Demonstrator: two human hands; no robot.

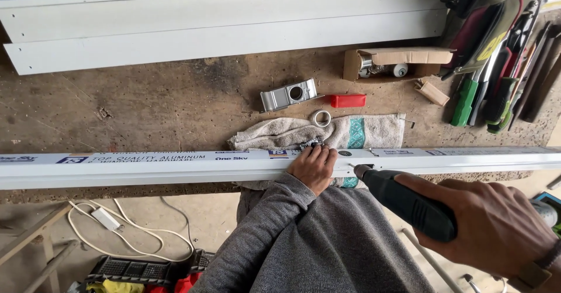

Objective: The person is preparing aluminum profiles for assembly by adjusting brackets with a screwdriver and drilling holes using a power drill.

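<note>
Your left hand (pixel 314 165) presses closed on the white aluminium profile (pixel 175 167) lying across the surface's (pixel 175 106) near edge, steadying it over the towel (pixel 327 134), while your right hand (pixel 497 223) grips the power tool (pixel 403 202), tip at its side.

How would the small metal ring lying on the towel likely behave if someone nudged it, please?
The metal ring looks thin and light, so it would probably shift easily. Lying flat on the soft towel, it seems unlikely to roll unless tipped onto its edge.
</note>
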